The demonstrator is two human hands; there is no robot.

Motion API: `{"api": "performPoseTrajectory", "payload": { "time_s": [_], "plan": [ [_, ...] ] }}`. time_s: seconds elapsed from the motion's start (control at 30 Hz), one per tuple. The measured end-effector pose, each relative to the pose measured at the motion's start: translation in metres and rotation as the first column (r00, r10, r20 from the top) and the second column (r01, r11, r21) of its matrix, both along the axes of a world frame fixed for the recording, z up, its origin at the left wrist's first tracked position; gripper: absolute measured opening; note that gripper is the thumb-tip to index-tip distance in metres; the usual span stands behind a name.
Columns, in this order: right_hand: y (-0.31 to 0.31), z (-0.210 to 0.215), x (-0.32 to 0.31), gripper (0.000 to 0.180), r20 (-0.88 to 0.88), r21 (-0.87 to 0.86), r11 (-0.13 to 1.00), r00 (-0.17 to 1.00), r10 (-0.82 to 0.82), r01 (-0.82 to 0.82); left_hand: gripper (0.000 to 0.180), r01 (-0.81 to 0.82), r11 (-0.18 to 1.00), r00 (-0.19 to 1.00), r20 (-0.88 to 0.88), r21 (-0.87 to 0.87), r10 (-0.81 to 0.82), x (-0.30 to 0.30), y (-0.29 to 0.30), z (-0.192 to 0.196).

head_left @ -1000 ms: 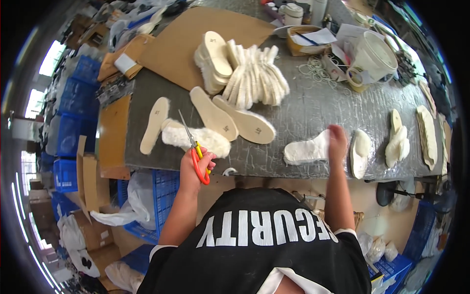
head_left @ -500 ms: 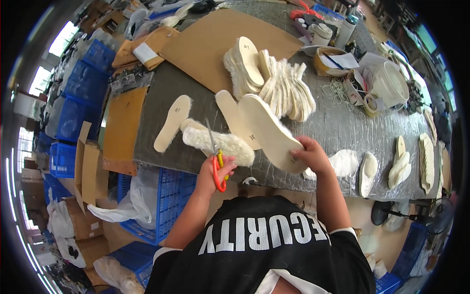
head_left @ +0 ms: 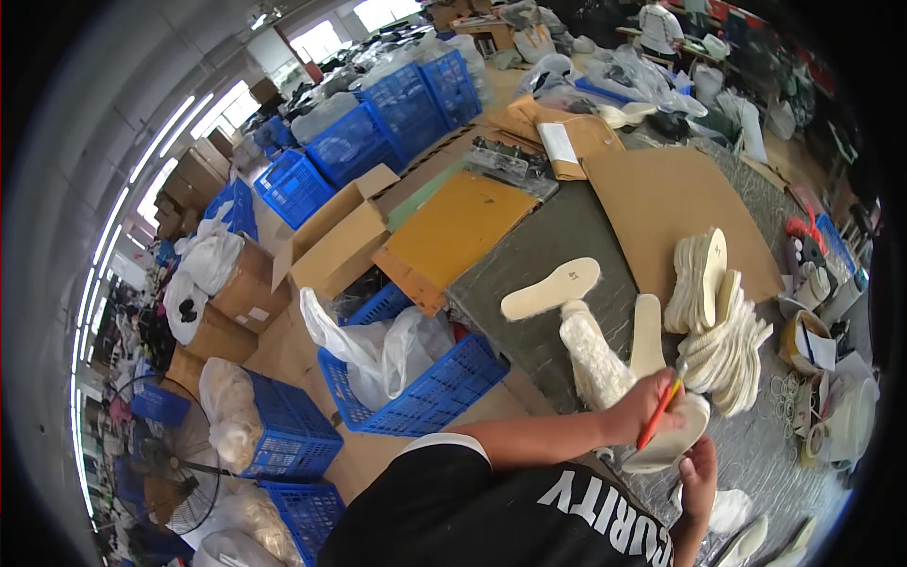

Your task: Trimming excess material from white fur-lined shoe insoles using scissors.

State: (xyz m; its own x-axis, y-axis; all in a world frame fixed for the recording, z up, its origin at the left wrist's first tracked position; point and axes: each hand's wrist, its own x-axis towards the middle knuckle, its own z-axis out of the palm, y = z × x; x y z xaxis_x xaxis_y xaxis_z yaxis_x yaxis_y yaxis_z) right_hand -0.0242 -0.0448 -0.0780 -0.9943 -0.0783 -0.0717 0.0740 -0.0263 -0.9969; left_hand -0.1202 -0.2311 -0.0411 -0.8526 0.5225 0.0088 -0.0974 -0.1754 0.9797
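Observation:
My left hand is closed around scissors with red and yellow handles. It lies over a pale insole, which my right hand grips at its near right edge. Beyond my left hand, a fleecy insole shows its woolly side. Next to that, a smooth cream insole is partly covered. Another flat insole, marked in dark ink, rests farther left on the grey-topped table. Several insoles stand packed in a stack to the right.
Brown cardboard lies beneath part of the stack. A blue crate with a white plastic bag stands beside the table at left. An open carton, more blue crates and a floor fan are farther left. Tubs and rubber bands sit at right.
The view has swung to the left. My left hand with the scissors has moved right, onto the insole held by my right hand. That insole has drawn nearer to me.

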Motion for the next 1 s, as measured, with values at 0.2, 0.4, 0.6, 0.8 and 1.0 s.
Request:
{"api": "performPoseTrajectory", "payload": {
  "time_s": [0.2, 0.4, 0.6, 0.8, 1.0],
  "plan": [
    [-0.021, 0.046, -0.029, 0.035, -0.112, -0.103, 0.952, 0.947, -0.3, 0.289, 0.025, 0.001, 0.993, 0.997, -0.077, -0.116, -0.01, 0.007, 0.002, 0.027],
    [-0.045, 0.036, -0.071, 0.021, 0.046, -0.444, 0.837, 0.941, -0.336, 0.32, 0.019, -0.073, 0.997, 0.994, 0.082, 0.028, 0.07, -0.013, -0.041, 0.039],
    [-0.042, 0.033, -0.067, 0.02, -0.018, -0.59, 0.79, 0.976, -0.219, 0.166, 0.018, -0.066, 0.998, 0.997, 0.038, 0.009, 0.065, -0.013, -0.036, 0.036],
    [-0.041, 0.026, -0.054, 0.019, 0.0, -0.62, 0.764, 0.974, -0.228, 0.179, 0.024, 0.005, 0.999, 0.998, -0.065, -0.041, -0.007, -0.008, -0.02, 0.034],
    [-0.041, 0.034, -0.05, 0.027, 0.036, -0.635, 0.75, 0.977, -0.21, 0.184, 0.019, -0.094, 0.99, 0.989, -0.123, -0.108, 0.08, -0.016, -0.005, 0.035]
  ]
}}
